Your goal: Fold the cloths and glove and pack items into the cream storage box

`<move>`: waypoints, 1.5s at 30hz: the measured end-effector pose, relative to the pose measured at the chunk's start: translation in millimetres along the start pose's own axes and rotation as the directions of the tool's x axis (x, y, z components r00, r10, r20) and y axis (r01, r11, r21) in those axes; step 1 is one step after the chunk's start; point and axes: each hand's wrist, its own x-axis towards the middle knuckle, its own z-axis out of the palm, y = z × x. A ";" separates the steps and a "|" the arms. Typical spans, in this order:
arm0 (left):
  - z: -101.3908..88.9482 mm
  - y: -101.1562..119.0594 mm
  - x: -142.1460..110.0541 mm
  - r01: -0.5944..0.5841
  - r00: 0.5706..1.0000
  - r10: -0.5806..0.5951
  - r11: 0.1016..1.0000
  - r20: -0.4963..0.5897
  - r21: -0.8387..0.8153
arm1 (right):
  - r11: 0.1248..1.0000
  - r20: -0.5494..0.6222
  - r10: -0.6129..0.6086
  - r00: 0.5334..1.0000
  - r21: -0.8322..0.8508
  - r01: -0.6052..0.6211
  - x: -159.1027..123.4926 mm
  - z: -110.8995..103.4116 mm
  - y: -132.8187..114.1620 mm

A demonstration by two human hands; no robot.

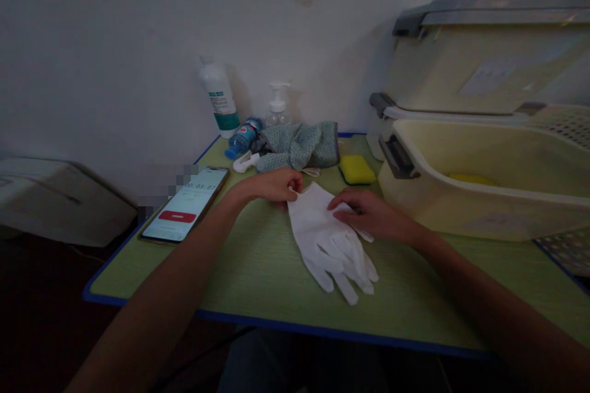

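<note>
A pair of white gloves [322,236] lies on the green table, one on top of the other, fingers toward me and cuffs toward the wall. My left hand [279,185] pinches the left corner of the cuff, its fingers closed. My right hand [362,212] rests on the right side of the gloves, thumb and forefinger apart and touching the fabric. Whether its other fingers grip any cloth is hidden. Just beyond the cuffs lies a crumpled grey-green cloth [302,144], with a yellow sponge [357,170] to its right.
A phone [184,209] showing a timer lies at the left. Behind stand a white bottle [220,98], a tipped blue bottle [244,137] and a pump bottle [277,112]. An open cream bin [461,209] and a lidded box [461,67] occupy the right. The table's blue edge [299,330] is nearest me.
</note>
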 end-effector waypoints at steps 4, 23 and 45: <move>-1.2 0.5 -2.8 0.043 0.999 -0.044 0.998 0.025 0.046 | 0.998 0.008 0.043 0.999 0.034 -0.043 1.1 2.3 -2.3; 13.5 8.9 5.4 -0.159 0.985 0.170 0.965 -0.038 0.211 | 0.988 -0.185 0.087 0.979 -0.107 -0.109 6.4 14.6 -2.7; 2.6 -5.3 7.9 -0.258 0.964 0.229 0.928 -0.134 -0.270 | 0.985 -0.411 -0.102 0.906 0.084 0.149 -0.2 2.2 -11.9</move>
